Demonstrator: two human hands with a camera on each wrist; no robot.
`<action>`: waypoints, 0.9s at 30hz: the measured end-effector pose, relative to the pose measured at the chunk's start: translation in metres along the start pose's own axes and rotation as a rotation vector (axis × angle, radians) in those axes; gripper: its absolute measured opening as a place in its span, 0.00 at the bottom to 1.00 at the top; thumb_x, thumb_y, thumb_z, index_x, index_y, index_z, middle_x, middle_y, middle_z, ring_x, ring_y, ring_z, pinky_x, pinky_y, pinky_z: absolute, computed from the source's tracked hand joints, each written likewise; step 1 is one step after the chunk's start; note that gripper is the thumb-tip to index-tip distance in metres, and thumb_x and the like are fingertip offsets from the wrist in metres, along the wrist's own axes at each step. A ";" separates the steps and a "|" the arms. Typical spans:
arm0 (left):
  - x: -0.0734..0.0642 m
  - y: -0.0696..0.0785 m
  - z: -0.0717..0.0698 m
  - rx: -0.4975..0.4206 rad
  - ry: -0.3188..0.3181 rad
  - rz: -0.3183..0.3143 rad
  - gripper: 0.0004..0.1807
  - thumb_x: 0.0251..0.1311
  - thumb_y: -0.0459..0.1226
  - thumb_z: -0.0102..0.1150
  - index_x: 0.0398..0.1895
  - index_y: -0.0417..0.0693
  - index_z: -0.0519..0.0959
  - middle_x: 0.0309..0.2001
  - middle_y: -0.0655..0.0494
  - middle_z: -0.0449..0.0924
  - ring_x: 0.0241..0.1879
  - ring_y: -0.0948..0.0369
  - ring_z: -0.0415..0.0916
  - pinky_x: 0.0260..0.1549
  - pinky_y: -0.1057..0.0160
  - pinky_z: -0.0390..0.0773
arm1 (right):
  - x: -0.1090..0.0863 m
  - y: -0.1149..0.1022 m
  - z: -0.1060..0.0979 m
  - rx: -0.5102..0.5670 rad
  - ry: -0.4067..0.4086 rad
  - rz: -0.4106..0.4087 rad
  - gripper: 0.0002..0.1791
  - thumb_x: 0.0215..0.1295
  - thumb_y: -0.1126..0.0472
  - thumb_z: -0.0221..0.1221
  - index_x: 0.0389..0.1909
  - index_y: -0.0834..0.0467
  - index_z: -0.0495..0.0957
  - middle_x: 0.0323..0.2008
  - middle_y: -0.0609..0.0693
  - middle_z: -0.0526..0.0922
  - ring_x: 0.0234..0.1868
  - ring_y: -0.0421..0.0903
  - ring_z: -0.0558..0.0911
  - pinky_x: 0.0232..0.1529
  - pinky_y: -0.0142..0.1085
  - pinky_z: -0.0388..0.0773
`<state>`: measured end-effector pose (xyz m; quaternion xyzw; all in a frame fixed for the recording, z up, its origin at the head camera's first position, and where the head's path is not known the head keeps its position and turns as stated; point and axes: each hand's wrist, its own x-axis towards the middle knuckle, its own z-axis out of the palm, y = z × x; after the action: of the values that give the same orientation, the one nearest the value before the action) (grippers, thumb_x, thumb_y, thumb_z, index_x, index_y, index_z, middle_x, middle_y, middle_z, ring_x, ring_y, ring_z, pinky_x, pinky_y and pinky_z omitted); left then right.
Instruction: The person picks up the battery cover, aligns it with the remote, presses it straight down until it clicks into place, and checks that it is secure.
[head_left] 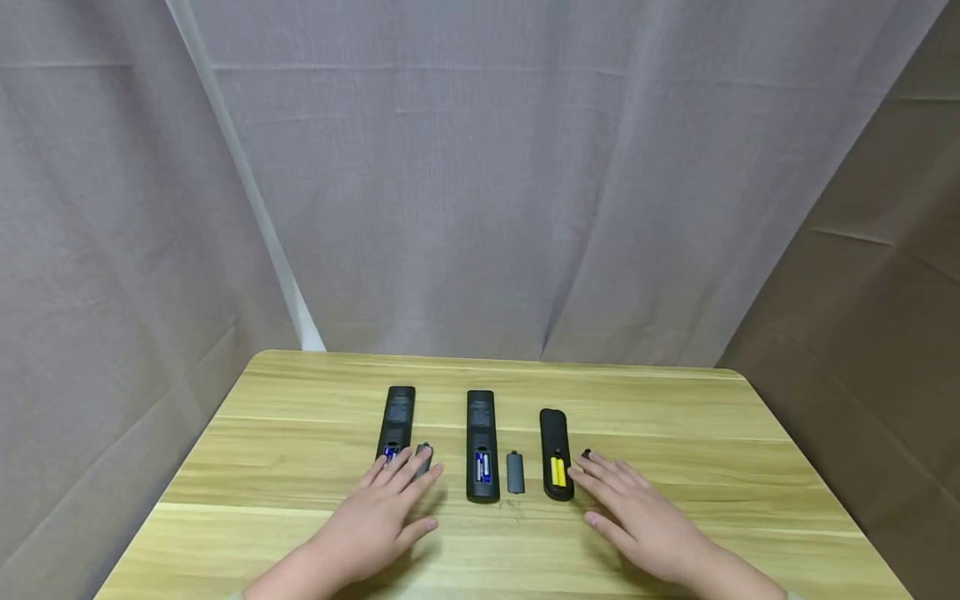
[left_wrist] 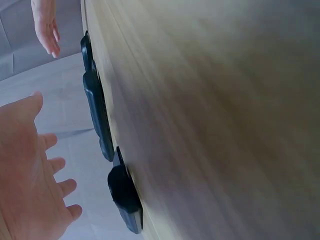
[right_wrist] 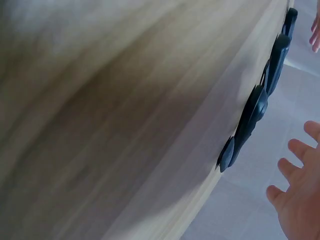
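Three black remote controls lie back side up on the table, battery bays uncovered. The left remote [head_left: 398, 412] and the middle remote [head_left: 481, 425] show blue-and-silver batteries [head_left: 483, 468]; the shorter right remote [head_left: 555, 433] holds yellow batteries [head_left: 558, 472]. A grey battery cover [head_left: 514, 472] lies right of the middle remote. My left hand [head_left: 382, 517], fingers spread, hovers over the lower end of the left remote and partly hides another cover [head_left: 425, 452]. Beside the right remote, my right hand [head_left: 637, 517] is spread above the table, mostly hiding a small dark piece [head_left: 587, 453]. Neither hand grips anything.
The light wood-grain table [head_left: 300, 433] has rounded far corners. Grey cloth curtains [head_left: 450, 208] hang behind it and to the left, with a brownish one [head_left: 862, 333] on the right.
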<state>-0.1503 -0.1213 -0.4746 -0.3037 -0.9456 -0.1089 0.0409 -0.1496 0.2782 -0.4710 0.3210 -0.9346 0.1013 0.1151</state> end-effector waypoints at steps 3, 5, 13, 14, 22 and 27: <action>0.005 0.002 0.001 0.006 0.013 0.007 0.36 0.72 0.59 0.45 0.78 0.58 0.57 0.79 0.54 0.46 0.75 0.47 0.48 0.71 0.41 0.50 | 0.001 0.003 0.001 -0.016 0.007 0.029 0.29 0.70 0.52 0.60 0.70 0.50 0.69 0.71 0.47 0.67 0.71 0.53 0.66 0.75 0.35 0.43; 0.008 0.004 0.001 0.009 0.022 0.012 0.36 0.71 0.59 0.45 0.78 0.58 0.57 0.78 0.53 0.48 0.75 0.47 0.49 0.71 0.41 0.51 | 0.002 0.006 0.002 -0.024 0.019 0.034 0.28 0.69 0.53 0.61 0.69 0.51 0.71 0.69 0.48 0.70 0.69 0.53 0.68 0.72 0.44 0.55; 0.023 0.013 0.002 -0.011 0.058 0.026 0.36 0.70 0.60 0.46 0.77 0.58 0.58 0.76 0.52 0.54 0.72 0.46 0.56 0.70 0.41 0.53 | 0.005 0.017 0.003 -0.014 0.032 0.063 0.27 0.67 0.59 0.63 0.66 0.57 0.73 0.63 0.55 0.75 0.64 0.55 0.74 0.62 0.57 0.69; 0.025 0.014 0.003 -0.012 0.061 0.027 0.37 0.70 0.60 0.46 0.77 0.58 0.58 0.76 0.52 0.55 0.72 0.46 0.56 0.70 0.42 0.53 | 0.006 0.017 0.003 -0.013 0.029 0.070 0.27 0.66 0.59 0.63 0.65 0.58 0.73 0.63 0.56 0.76 0.63 0.55 0.74 0.62 0.57 0.69; 0.044 0.029 0.009 -0.086 0.095 0.007 0.35 0.70 0.58 0.50 0.76 0.55 0.61 0.73 0.50 0.60 0.71 0.49 0.58 0.69 0.41 0.56 | 0.010 0.022 0.005 -0.020 0.002 0.127 0.26 0.66 0.57 0.64 0.63 0.59 0.75 0.59 0.56 0.78 0.61 0.56 0.76 0.61 0.57 0.70; 0.055 0.040 0.008 -0.127 0.097 -0.054 0.35 0.71 0.59 0.46 0.75 0.55 0.62 0.72 0.50 0.63 0.70 0.49 0.60 0.69 0.42 0.58 | 0.012 0.025 0.007 -0.014 -0.044 0.170 0.26 0.65 0.56 0.65 0.63 0.59 0.76 0.59 0.56 0.78 0.61 0.56 0.76 0.60 0.57 0.71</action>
<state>-0.1720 -0.0568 -0.4674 -0.2744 -0.9416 -0.1843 0.0644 -0.1756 0.2886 -0.4769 0.2418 -0.9614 0.0972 0.0880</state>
